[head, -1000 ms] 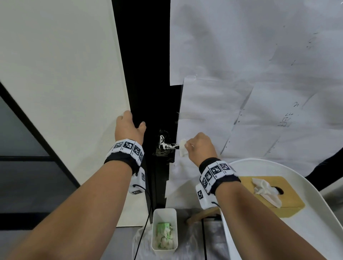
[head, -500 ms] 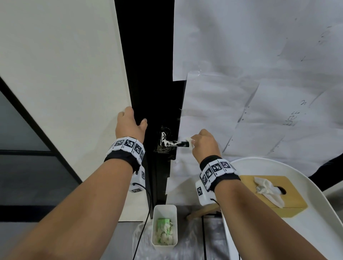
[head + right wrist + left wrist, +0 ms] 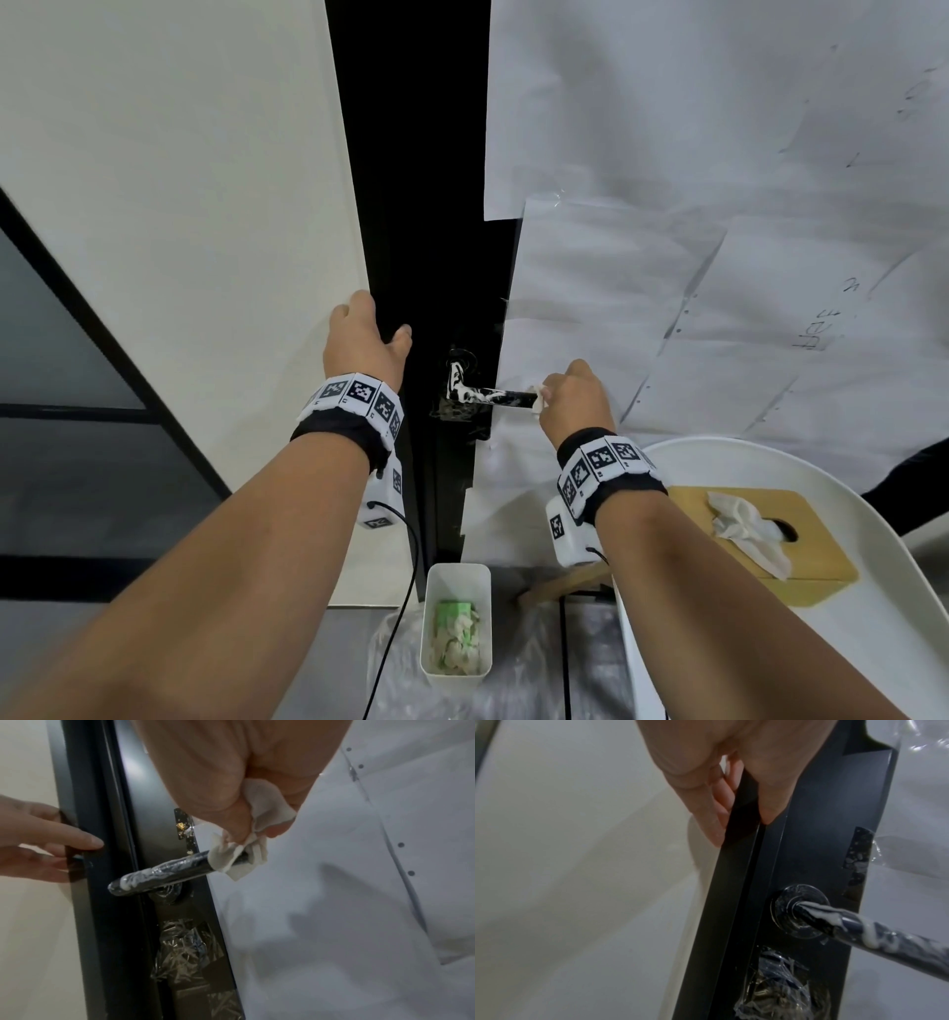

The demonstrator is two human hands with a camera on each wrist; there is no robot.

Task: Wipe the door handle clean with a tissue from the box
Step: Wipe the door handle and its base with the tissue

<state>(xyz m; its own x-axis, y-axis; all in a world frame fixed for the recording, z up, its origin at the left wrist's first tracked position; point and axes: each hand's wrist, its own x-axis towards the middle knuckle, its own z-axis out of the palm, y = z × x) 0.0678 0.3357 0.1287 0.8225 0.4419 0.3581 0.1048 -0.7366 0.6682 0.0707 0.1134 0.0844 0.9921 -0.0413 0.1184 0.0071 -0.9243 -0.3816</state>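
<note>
A black lever door handle (image 3: 488, 394) (image 3: 164, 874) (image 3: 859, 927) smeared with white foam sticks out from the black door edge (image 3: 447, 462). My right hand (image 3: 572, 398) (image 3: 231, 805) pinches a crumpled white tissue (image 3: 537, 401) (image 3: 239, 860) wrapped round the handle's free end. My left hand (image 3: 359, 339) (image 3: 731, 780) grips the door's black edge above the handle, thumb on the front, fingers behind. A tan tissue box (image 3: 770, 539) with a tissue (image 3: 744, 529) sticking out sits on a white round table (image 3: 873, 616) at the right.
A white bin (image 3: 456, 624) with used tissues and green wrapping stands on the floor below the handle. Taped paper sheets (image 3: 719, 257) cover the door face. Clear plastic wrap (image 3: 185, 947) covers the lock plate under the handle. A white wall (image 3: 179, 205) is at the left.
My right hand with the tissue has slid rightward along the handle, from near its base out to its free end, baring more of the lever. The left hand stays on the door edge.
</note>
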